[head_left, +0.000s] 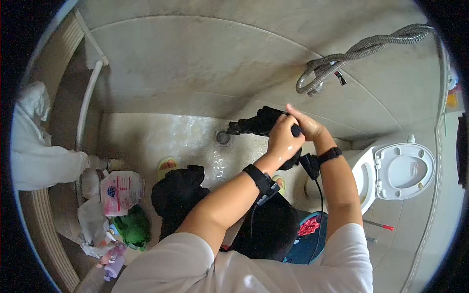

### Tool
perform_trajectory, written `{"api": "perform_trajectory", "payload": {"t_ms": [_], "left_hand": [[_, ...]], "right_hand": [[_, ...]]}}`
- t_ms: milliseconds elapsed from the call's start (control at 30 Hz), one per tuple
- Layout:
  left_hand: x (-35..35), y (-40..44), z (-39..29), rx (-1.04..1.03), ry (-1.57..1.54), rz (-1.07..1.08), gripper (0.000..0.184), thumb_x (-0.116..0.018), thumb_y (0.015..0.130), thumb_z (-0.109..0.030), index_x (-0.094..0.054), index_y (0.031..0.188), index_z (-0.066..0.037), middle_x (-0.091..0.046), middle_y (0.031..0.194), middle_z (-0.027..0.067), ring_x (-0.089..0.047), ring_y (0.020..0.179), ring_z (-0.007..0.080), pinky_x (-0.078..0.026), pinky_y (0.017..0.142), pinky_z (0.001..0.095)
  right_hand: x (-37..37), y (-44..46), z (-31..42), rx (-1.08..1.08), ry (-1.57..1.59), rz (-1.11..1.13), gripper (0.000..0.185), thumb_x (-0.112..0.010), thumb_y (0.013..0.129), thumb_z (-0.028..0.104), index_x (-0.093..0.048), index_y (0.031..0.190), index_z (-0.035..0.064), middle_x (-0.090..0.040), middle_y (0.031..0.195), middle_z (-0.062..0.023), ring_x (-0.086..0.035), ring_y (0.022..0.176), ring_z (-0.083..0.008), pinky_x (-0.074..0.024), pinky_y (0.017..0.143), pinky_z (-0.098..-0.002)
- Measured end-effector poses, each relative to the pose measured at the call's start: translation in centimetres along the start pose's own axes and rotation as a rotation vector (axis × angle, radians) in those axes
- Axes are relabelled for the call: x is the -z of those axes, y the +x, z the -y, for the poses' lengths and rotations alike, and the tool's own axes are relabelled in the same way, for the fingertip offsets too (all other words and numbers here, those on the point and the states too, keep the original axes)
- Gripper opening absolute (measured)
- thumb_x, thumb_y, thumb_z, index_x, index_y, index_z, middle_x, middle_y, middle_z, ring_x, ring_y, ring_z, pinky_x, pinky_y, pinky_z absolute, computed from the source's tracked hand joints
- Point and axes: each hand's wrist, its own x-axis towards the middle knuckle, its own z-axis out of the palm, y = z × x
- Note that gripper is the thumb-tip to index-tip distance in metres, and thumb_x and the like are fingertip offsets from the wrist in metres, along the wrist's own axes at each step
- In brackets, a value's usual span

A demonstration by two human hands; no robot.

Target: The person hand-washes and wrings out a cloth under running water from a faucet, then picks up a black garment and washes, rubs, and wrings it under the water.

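A wet black cloth, bunched and twisted, hangs in front of me over the wet tiled floor. My left hand is closed in a fist around it. Right beside that fist, my right hand is closed on the same cloth, its thumb pointing up; its other fingers are mostly hidden. The cloth's narrow end reaches left toward the round floor drain, and more black fabric shows below my hands. Each wrist wears a black strap with a small device and cable.
A coiled metal shower hose hangs on the wall at upper right. The toilet stands at right with its lid up. A blue basin with red fabric is beside my legs. Packages and a green bag lie at left.
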Motion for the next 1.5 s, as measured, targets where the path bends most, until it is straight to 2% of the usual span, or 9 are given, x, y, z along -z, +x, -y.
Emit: {"api": "perform_trajectory", "payload": {"t_ms": [200, 233, 367, 567, 633, 800, 967, 1233, 1500], "left_hand": [[0.2, 0.2, 4.2, -0.062, -0.549, 0.249, 0.015, -0.06, 0.079, -0.021, -0.061, 0.076, -0.006, -0.059, 0.086, 0.0066, -0.055, 0.081, 0.0192, -0.043, 0.078, 0.0329], [0.7, 0.4, 4.7, 0.574, -0.944, 0.267, 0.033, -0.059, 0.08, -0.042, -0.062, 0.084, -0.009, -0.06, 0.088, 0.0047, -0.054, 0.086, 0.0181, -0.041, 0.081, 0.0325], [2.6, 2.5, 5.5, 1.266, -1.035, -0.342, 0.066, -0.056, 0.073, -0.066, -0.058, 0.098, -0.005, -0.059, 0.084, 0.0108, -0.055, 0.076, 0.0207, -0.036, 0.09, 0.0334], [2.0, 5.8, 11.4, 0.897, -1.268, 0.092, 0.035, -0.06, 0.083, -0.035, -0.057, 0.096, -0.003, -0.061, 0.09, 0.011, -0.061, 0.08, 0.0257, -0.051, 0.073, 0.0387], [1.8, 5.6, 10.2, 0.836, -1.412, 0.131, 0.022, -0.055, 0.085, -0.023, -0.059, 0.091, -0.003, -0.064, 0.092, 0.0099, -0.062, 0.084, 0.0243, -0.051, 0.075, 0.0388], [2.0, 5.5, 8.4, 0.948, -1.284, -0.024, 0.033, -0.049, 0.084, -0.037, -0.059, 0.094, -0.008, -0.064, 0.094, 0.0118, -0.061, 0.087, 0.0271, -0.047, 0.082, 0.0434], [2.1, 3.8, 10.4, 0.676, -1.743, 0.302, 0.03, -0.053, 0.085, -0.038, -0.058, 0.093, -0.01, -0.06, 0.094, 0.0072, -0.059, 0.088, 0.0225, -0.048, 0.08, 0.0383], [0.0, 4.9, 10.0, 0.82, -1.094, -0.204, 0.018, -0.065, 0.073, -0.016, -0.06, 0.083, -0.002, -0.059, 0.08, 0.0058, -0.057, 0.069, 0.018, -0.047, 0.062, 0.034], [1.7, 4.5, 5.9, 0.77, -0.874, 0.091, 0.012, -0.061, 0.07, -0.015, -0.059, 0.078, -0.006, -0.061, 0.077, 0.0065, -0.061, 0.07, 0.0227, -0.049, 0.065, 0.0384]], "right_hand": [[0.9, -0.2, 1.5, 0.231, -0.232, -0.135, 0.023, -0.064, 0.073, 0.016, -0.064, 0.085, -0.003, -0.063, 0.078, -0.006, -0.058, 0.067, -0.0147, -0.0469, 0.061, -0.0285], [0.9, -0.8, 1.3, 0.262, -0.216, -0.206, 0.025, -0.065, 0.071, 0.015, -0.062, 0.089, -0.0024, -0.063, 0.078, -0.0059, -0.057, 0.068, -0.0147, -0.0474, 0.064, -0.0283], [-1.0, -3.5, 1.3, 0.374, -0.372, -0.082, 0.035, -0.067, 0.069, 0.011, -0.058, 0.1, -0.0009, -0.062, 0.085, -0.0043, -0.056, 0.076, -0.0132, -0.0469, 0.071, -0.0275], [-1.1, -3.6, -0.7, 0.35, -0.505, 0.108, 0.054, -0.065, 0.067, 0.002, -0.049, 0.118, 0.0001, -0.059, 0.098, -0.0014, -0.052, 0.091, -0.0107, -0.0421, 0.084, -0.0253], [0.4, -2.6, -0.6, 0.315, -0.336, -0.256, 0.055, -0.058, 0.067, -0.002, -0.047, 0.121, 0.0003, -0.058, 0.104, -0.0034, -0.053, 0.092, -0.0138, -0.0421, 0.085, -0.0268], [-4.2, -1.7, -1.0, 0.742, -0.611, -0.412, 0.064, -0.047, 0.063, -0.007, -0.048, 0.126, 0.0079, -0.041, 0.133, -0.0199, -0.026, 0.133, -0.0284, -0.0197, 0.109, -0.0347], [-9.6, -0.2, -1.2, 0.884, -0.88, -0.627, 0.029, -0.064, 0.069, 0.016, -0.061, 0.097, 0.0078, -0.057, 0.107, -0.0158, -0.052, 0.102, -0.0343, -0.0374, 0.091, -0.041], [-4.2, 4.8, -1.1, 0.645, -0.638, -0.902, 0.032, -0.061, 0.073, 0.028, -0.064, 0.081, -0.0031, -0.061, 0.072, -0.0253, -0.061, 0.066, -0.0375, -0.0482, 0.066, -0.0432], [0.9, 4.2, -5.5, 0.297, 0.502, -0.173, 0.04, -0.051, 0.083, 0.036, -0.06, 0.101, 0.0013, -0.064, 0.092, -0.0137, -0.062, 0.075, -0.0261, -0.0502, 0.07, -0.0363]]}}
